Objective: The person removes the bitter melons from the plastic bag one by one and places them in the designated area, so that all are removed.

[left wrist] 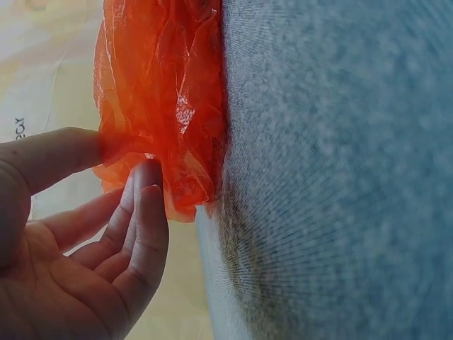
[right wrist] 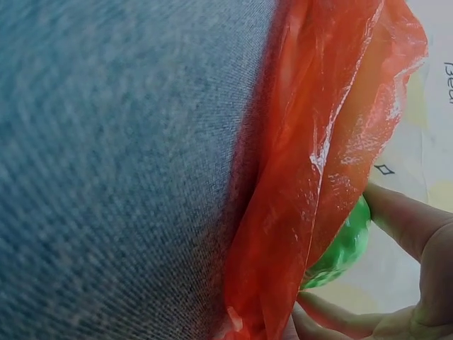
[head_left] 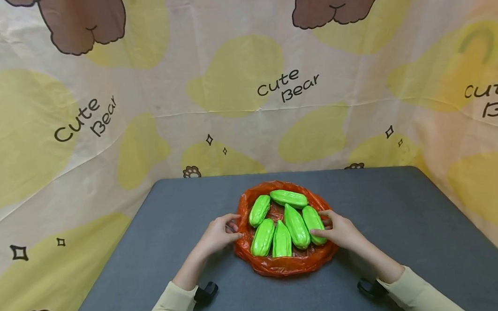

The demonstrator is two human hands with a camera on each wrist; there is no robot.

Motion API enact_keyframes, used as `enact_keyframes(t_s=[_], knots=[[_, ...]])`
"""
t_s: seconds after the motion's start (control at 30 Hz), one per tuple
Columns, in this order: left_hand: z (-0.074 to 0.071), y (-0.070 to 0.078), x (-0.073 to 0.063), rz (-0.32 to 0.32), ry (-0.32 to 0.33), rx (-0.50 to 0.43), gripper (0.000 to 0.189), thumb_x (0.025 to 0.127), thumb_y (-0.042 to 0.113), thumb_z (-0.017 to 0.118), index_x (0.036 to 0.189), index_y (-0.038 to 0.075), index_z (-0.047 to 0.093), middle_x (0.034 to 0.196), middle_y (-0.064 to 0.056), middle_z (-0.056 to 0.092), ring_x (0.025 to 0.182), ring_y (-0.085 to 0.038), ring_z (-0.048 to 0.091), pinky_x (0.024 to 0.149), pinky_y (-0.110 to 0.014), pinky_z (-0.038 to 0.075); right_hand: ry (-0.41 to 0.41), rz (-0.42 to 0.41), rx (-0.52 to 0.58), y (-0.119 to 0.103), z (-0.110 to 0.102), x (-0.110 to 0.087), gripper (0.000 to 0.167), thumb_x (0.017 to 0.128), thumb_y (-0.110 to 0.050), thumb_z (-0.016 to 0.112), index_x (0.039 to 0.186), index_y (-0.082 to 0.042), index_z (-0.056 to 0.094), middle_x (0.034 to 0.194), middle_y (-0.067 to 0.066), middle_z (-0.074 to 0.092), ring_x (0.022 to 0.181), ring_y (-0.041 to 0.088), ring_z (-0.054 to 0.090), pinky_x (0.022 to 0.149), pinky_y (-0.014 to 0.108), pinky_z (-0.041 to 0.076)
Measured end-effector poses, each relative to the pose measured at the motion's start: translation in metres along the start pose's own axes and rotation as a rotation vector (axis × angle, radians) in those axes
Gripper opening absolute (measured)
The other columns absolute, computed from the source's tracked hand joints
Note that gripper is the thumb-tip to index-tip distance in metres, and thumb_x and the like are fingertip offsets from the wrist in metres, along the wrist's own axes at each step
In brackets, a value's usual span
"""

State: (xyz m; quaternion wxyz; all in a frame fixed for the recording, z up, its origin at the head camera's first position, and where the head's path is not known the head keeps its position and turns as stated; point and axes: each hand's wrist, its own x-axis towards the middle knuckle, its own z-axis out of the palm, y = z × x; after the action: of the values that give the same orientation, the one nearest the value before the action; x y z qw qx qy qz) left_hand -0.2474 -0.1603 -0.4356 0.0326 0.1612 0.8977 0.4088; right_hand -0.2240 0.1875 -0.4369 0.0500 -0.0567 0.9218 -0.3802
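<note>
An orange-red plastic bag [head_left: 280, 268], its rim rolled down into a round bowl shape, sits on the table. Inside lie several bright green ridged gourds [head_left: 296, 226], some tapering to a point. My left hand [head_left: 219, 233] is at the bag's left side, pinching its rim. In the left wrist view the thumb [left wrist: 64, 152] goes behind the thin plastic while the fingertips [left wrist: 148, 185] meet its outer side. At the right side, my right hand [head_left: 339, 229] has thumb and fingers about the rightmost gourd [head_left: 313, 220]. The right wrist view shows that gourd [right wrist: 343, 251] between them, partly hidden by the bag.
The grey table [head_left: 184, 210] extends on both sides of the bag and in front of it. A printed cloth [head_left: 228, 81] with bears and lettering hangs behind and at the sides. Dark straps [head_left: 206, 293] sit at both wrists.
</note>
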Motion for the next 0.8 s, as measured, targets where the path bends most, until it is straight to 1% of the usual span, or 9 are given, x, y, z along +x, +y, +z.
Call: enact_keyframes(t_s=[0.2, 0.3, 0.5, 0.63, 0.8], knots=[[0.0003, 0.0003, 0.001, 0.0, 0.012, 0.005, 0.046, 0.078, 0.014, 0.075, 0.122, 0.005, 0.061, 0.087, -0.006, 0.063, 0.07, -0.012, 0.057, 0.059, -0.026, 0.047, -0.014, 0.004, -0.002, -0.003, -0.0007, -0.0006, 0.08, 0.079, -0.039, 0.074, 0.136, 0.006, 0.04, 0.118, 0.024, 0.062, 0.103, 0.034, 0.062, 0.078, 0.041, 0.052], [0.0003, 0.0012, 0.0016, -0.002, 0.021, 0.007, 0.046, 0.078, 0.014, 0.075, 0.121, 0.006, 0.061, 0.087, -0.005, 0.063, 0.071, -0.013, 0.058, 0.06, -0.027, 0.048, -0.018, 0.011, -0.01, -0.0043, -0.0012, 0.0004, 0.08, 0.079, -0.038, 0.074, 0.136, 0.007, 0.04, 0.117, 0.024, 0.062, 0.103, 0.034, 0.062, 0.079, 0.042, 0.052], [-0.0002, 0.004, 0.003, -0.011, 0.027, 0.003, 0.045, 0.078, 0.013, 0.075, 0.121, 0.007, 0.061, 0.089, -0.007, 0.064, 0.073, -0.014, 0.059, 0.06, -0.027, 0.048, -0.038, 0.027, -0.023, -0.0061, -0.0035, 0.0027, 0.082, 0.079, -0.037, 0.074, 0.137, 0.008, 0.038, 0.114, 0.024, 0.062, 0.1, 0.034, 0.062, 0.077, 0.042, 0.051], [-0.0008, 0.0059, 0.003, -0.023, 0.023, -0.002, 0.045, 0.078, 0.012, 0.075, 0.121, 0.007, 0.061, 0.09, -0.007, 0.063, 0.073, -0.014, 0.06, 0.059, -0.027, 0.048, -0.055, 0.035, -0.008, -0.0071, -0.0046, 0.0021, 0.081, 0.08, -0.035, 0.073, 0.138, 0.009, 0.036, 0.115, 0.025, 0.061, 0.101, 0.034, 0.061, 0.078, 0.042, 0.051], [-0.0012, 0.0076, 0.0022, -0.026, 0.017, -0.004, 0.046, 0.078, 0.011, 0.074, 0.122, 0.007, 0.06, 0.089, -0.007, 0.063, 0.072, -0.014, 0.06, 0.058, -0.027, 0.048, -0.077, 0.038, 0.03, -0.01, -0.0061, -0.0006, 0.08, 0.081, -0.032, 0.073, 0.138, 0.01, 0.035, 0.119, 0.026, 0.058, 0.105, 0.035, 0.059, 0.081, 0.043, 0.051]])
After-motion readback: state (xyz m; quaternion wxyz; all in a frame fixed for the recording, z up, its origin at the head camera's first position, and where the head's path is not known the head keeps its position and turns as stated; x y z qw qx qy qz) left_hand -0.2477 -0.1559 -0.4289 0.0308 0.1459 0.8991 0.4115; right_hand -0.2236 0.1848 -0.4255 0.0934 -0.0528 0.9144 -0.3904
